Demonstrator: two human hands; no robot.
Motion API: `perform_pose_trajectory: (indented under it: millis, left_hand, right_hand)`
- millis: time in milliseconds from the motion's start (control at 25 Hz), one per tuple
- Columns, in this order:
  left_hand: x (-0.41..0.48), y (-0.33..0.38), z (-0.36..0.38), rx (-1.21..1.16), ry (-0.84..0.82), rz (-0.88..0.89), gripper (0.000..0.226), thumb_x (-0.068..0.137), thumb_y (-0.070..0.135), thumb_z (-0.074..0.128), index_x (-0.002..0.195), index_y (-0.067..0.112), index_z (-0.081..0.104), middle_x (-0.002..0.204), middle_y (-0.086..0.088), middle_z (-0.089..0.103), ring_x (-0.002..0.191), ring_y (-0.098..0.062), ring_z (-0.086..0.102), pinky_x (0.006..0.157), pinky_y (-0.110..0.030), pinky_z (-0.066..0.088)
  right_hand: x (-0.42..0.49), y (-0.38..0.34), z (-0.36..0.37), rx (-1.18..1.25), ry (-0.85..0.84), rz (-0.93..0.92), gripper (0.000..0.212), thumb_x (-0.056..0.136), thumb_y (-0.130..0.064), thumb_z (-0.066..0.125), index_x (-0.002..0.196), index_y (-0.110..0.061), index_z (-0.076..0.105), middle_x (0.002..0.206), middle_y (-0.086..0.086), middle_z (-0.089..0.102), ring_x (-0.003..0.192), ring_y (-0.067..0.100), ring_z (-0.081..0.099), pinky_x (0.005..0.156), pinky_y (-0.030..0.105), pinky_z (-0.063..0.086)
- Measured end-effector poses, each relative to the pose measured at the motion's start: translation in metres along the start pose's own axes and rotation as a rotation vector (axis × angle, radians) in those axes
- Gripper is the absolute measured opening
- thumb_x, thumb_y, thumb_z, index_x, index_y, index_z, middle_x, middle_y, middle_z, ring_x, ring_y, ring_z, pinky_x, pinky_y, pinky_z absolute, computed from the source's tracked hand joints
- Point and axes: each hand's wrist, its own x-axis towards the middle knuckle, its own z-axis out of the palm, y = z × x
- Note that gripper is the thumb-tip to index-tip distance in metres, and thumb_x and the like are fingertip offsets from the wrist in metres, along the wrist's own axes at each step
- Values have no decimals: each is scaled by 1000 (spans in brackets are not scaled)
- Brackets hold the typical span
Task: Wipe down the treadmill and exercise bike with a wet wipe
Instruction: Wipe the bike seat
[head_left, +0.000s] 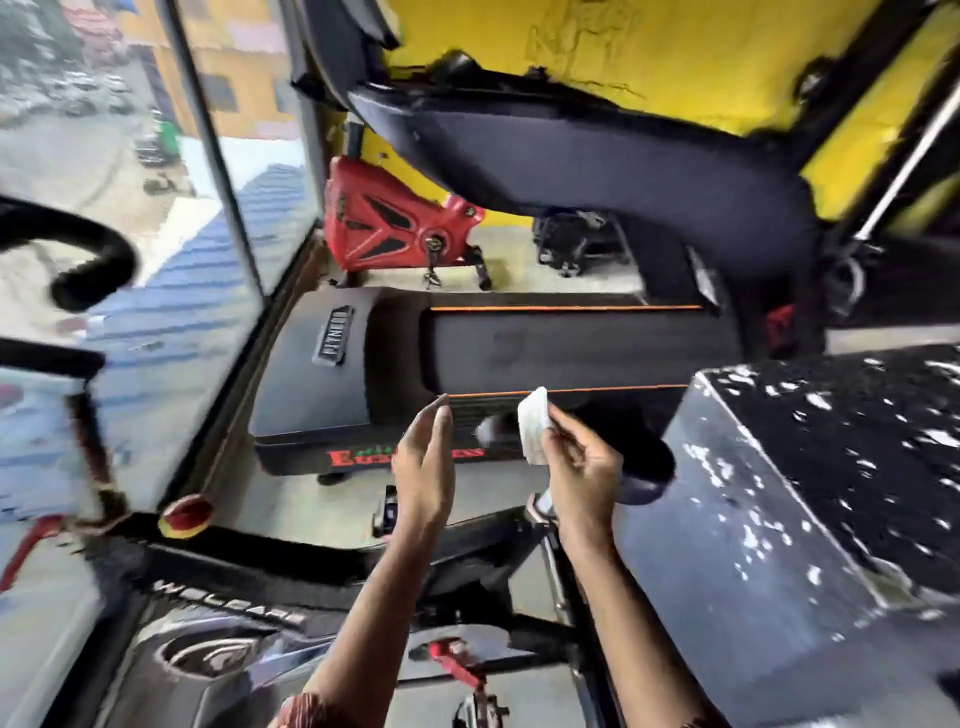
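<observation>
Treadmill (571, 348) lay ahead of and below both hands, its deck running crosswise, left to right; the right hand (582, 470), pinching the wet wipe (534, 423), seemed nearer the belt, while the left hand (426, 460) hung straight-fingered and empty.

Left hand (423, 457) open (fingers straight), right hand (582, 462) tight on wipe (534, 423)

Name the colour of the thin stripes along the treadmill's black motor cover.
Orange: two thin stripes on the treadmill, clearest in the head view.
</observation>
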Motion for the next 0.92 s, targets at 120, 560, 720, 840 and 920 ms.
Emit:
perform_pose_trajectory:
  millis: [120,560,720,840,920]
  left_hand:
    - [-1,-14,53,134,-157,61,27,95,20,57,116,5,66,113,-1,66,106,-11,59,86,-4,39]
    - [24,-71,97,952,-198,440,47,88,35,43,111,3,67,125,-18,61,122,-36,53,108,-47,26]
    - [21,-70,94,988,-215,496,44,91,32,45,116,2,65,120,-14,64,116,-30,55,107,-41,36]
    - [21,-71,90,993,-213,540,44,92,30,46,119,-1,63,120,-17,64,115,-29,53,104,-39,35]
    - [21,-73,88,1001,-211,552,45,93,30,47,121,-1,62,121,-17,63,115,-32,56,102,-41,37]
  right_hand:
    - [22,21,-62,-212,111,-77,29,90,6,54,114,-4,66,107,-3,67,96,-4,64,84,9,46]
    - [107,97,-86,-890,-439,-143,41,98,-19,38,122,9,56,141,25,45,135,39,39,112,48,28]
    - [113,83,-47,-848,-619,-294,42,96,-21,34,114,6,60,124,24,59,113,42,56,95,46,46]
    - [96,95,-81,-777,-783,-415,43,95,-15,39,135,-6,53,144,7,47,138,25,38,112,41,30]
    - [100,102,-117,-803,-700,-393,47,91,-9,44,138,-10,50,147,1,42,141,17,30,115,41,25]
